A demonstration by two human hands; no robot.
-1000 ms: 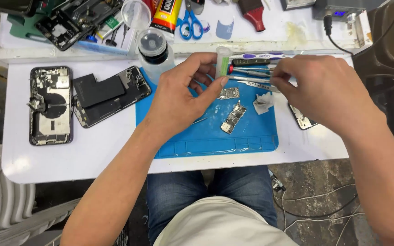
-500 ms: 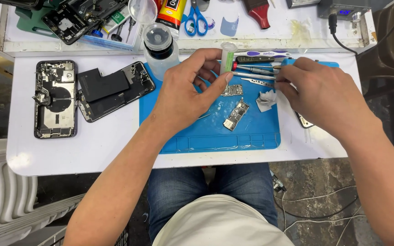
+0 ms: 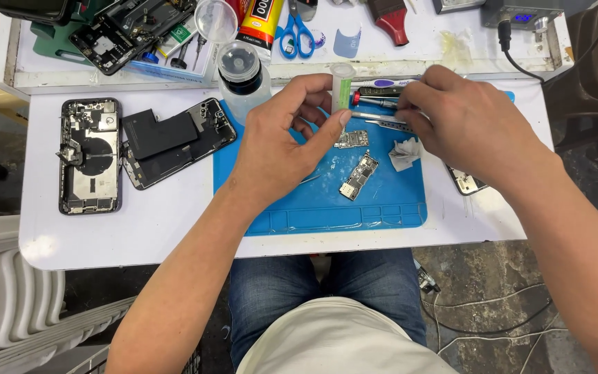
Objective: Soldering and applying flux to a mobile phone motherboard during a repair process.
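Note:
My left hand [image 3: 282, 142] is over the blue work mat [image 3: 313, 208] and pinches a small green syringe tube [image 3: 341, 88] upright between thumb and fingers. Just below it, two bare phone circuit boards [image 3: 351, 139] [image 3: 358, 176] lie on the mat. My right hand [image 3: 472, 128] is curled over the row of tools at the mat's far edge. Its fingertips touch the metal tweezers [image 3: 381, 119] and a screwdriver [image 3: 376, 102]. The fingers hide whether they grip either tool. A crumpled tissue [image 3: 404, 154] lies beside that hand.
Two opened phone bodies [image 3: 90, 155] [image 3: 174, 140] lie on the white table [image 3: 140, 235] at the left. A clear liquid bottle [image 3: 242, 76] stands at the mat's far left corner. Behind it a tray holds scissors [image 3: 295, 34], a glue tube, a funnel and phone parts. A small phone part [image 3: 466, 182] pokes out under my right wrist.
My left thumb has come up against the green tube and the fingers have closed around it. My right hand stays on the tools.

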